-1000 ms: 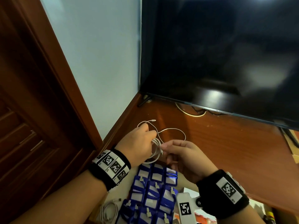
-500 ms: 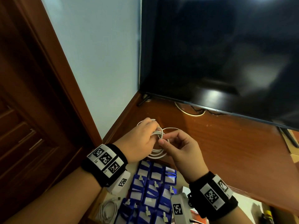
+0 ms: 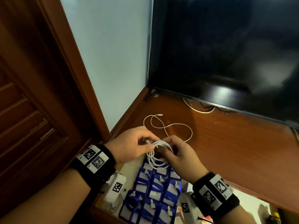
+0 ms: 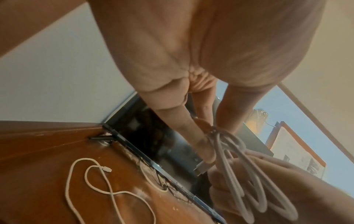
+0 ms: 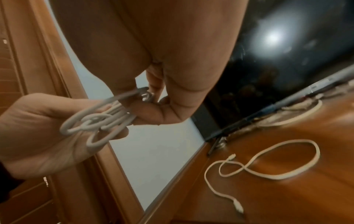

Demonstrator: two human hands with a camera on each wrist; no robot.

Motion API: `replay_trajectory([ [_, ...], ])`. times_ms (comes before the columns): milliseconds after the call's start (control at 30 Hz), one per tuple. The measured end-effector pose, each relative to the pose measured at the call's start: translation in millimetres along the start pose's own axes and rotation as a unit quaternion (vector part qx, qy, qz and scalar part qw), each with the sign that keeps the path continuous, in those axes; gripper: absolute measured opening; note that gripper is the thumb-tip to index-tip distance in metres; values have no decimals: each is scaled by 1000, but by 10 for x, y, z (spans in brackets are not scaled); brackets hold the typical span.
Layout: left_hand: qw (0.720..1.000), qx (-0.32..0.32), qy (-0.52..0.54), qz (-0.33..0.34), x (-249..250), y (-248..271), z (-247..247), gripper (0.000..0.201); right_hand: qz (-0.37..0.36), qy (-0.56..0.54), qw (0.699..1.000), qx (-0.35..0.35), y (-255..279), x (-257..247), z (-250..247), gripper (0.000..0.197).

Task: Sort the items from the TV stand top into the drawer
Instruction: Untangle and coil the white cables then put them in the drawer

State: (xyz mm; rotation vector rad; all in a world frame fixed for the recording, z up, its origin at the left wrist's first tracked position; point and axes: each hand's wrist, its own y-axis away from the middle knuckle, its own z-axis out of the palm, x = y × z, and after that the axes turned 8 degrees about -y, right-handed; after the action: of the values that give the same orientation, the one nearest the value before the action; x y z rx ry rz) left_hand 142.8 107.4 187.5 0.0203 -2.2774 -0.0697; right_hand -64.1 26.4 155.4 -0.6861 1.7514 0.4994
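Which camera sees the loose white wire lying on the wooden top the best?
The right wrist view: the loose white cable lies there whole, both plugs showing, on the TV stand top. The head view shows it small, partly behind the hands. The left wrist view cuts it off at the bottom edge.

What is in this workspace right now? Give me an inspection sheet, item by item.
Surface: wooden TV stand top, glossy.
Job's things: coiled white cable held by both hands over the open drawer; loose white cable on the stand.
Clutter: blue card holders and small items in the drawer.
Grippers: left hand and right hand pinch the coil.
Cables: another runs under the TV.
Surroundings: wooden door, pale wall.
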Motion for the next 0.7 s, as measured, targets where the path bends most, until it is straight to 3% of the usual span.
replay_trajectory([
  [167,997,48,22,-47,-211,187,15,23,63,-157,986,-6,-34,97,249,15],
  [300,983,82,97,-129,-459,337,-21,24,158,-319,933,52,-80,165,422,15],
  [400,951,111,220,-187,-607,466,39,24,190,-310,930,50,-99,289,603,16],
  [533,908,138,290,-269,-855,639,172,21,238,-271,932,37,-149,514,850,12],
  [600,896,146,284,-310,-1014,717,258,18,260,-251,932,36,-197,665,954,10],
  [700,908,142,191,-344,-1235,810,453,13,282,-190,940,11,-301,960,1144,12],
])
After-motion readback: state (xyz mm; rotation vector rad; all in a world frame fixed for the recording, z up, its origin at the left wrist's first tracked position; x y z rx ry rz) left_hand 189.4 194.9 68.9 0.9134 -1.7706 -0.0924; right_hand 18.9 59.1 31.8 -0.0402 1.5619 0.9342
